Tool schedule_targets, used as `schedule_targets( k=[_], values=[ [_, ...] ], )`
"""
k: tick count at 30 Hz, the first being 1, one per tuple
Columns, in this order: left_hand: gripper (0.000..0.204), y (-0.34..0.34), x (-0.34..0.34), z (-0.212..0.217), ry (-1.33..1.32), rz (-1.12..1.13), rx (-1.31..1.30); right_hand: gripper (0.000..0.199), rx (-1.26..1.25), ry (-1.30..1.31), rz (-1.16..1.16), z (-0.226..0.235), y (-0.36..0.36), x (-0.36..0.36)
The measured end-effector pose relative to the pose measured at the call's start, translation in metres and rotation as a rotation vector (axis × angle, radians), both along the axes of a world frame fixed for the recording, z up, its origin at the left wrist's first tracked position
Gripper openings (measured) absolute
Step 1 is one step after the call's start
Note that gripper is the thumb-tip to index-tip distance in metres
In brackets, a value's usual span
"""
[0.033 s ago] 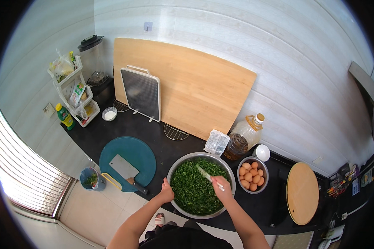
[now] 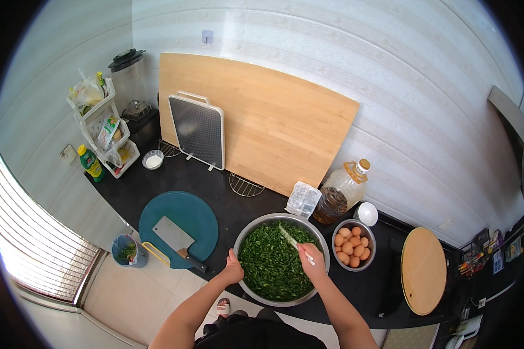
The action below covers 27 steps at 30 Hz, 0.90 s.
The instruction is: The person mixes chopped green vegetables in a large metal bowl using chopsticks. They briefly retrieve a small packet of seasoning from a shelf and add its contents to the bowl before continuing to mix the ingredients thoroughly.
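Observation:
A wide steel bowl (image 2: 324, 247) full of chopped green leaves (image 2: 273, 267) stands near the counter's front edge. My left hand (image 2: 233, 269) grips its left rim, with the thumb up along the outside. Over the right part of the bowl, my right hand (image 2: 312, 262) is closed round pale chopsticks (image 2: 290, 238), slanting to the far left. Their tips are among the leaves, with green bits clinging to them. Left of the bowl, a cleaver (image 2: 173, 235) lies on a round teal cutting board (image 2: 157, 209), its dark handle over the board's near edge.
A smaller steel bowl (image 2: 372, 256) of brown eggs is close on the right, near a white cup (image 2: 367, 214) and an oil jug (image 2: 340, 189). A large wooden board (image 2: 285, 116) leans on the wall. A round wooden lid (image 2: 424, 270) lies far right; a bin (image 2: 135, 256) stands low left.
My right hand has shifted slightly, and the chopsticks' tips have moved a little farther away across the leaves. My left hand stays on the rim.

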<state>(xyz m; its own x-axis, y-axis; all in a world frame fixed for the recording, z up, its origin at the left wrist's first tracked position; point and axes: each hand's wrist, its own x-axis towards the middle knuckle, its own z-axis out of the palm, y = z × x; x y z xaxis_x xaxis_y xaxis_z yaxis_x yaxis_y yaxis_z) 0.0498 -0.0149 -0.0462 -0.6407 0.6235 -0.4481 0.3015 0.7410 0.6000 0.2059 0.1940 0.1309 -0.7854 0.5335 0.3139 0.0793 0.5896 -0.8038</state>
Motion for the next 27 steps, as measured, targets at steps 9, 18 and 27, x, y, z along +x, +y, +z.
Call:
schedule_targets(
  k=[9, 18, 27],
  values=[
    [0.095, 0.004, 0.001, 0.049, -0.124, 0.118, 0.006, 0.016, -0.025, 0.036, 0.028, -0.012, -0.009, -0.002],
    [0.093, 0.005, 0.001, 0.065, -0.147, 0.062, 0.049, 0.016, -0.134, 0.031, -0.034, -0.02, -0.045, -0.029],
    [0.097, 0.008, -0.001, 0.046, -0.138, 0.071, -0.003, 0.017, -0.292, -0.154, -0.011, -0.008, -0.036, 0.039]
  ],
)
